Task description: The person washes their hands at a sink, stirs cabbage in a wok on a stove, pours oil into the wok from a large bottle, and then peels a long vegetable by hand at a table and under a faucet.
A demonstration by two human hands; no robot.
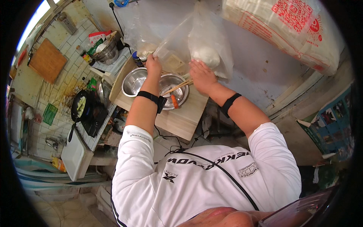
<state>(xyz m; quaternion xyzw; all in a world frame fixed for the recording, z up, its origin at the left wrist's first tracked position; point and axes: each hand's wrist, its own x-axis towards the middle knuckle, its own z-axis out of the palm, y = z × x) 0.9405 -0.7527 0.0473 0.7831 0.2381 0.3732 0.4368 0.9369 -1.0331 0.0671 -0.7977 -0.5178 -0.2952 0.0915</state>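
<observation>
A clear plastic bag (pixel 198 28) hangs against the wall, with a white lump (pixel 205 55) low inside it. My left hand (pixel 154 66) pinches a stretched edge of this bag above the gap between two metal bowls. Against the underside of the lump rest the fingers of my right hand (pixel 202 75); its palm is hidden. The left metal bowl (pixel 133 82) is partly behind my left forearm. In the right metal bowl (pixel 185 92) are wooden chopsticks (pixel 178 86) and a carrot piece (pixel 174 101). The chopsticks' far ends reach beside my right hand, and whether it touches them is unclear.
Both bowls stand on a wooden table (pixel 181 123). Behind them sit a squarish container (pixel 175 63) and small jars (pixel 137 60). Leftward, a black wok (pixel 80 106) holds pale green food, near a white sink (pixel 75 159). A large printed bag (pixel 286 31) is at upper right.
</observation>
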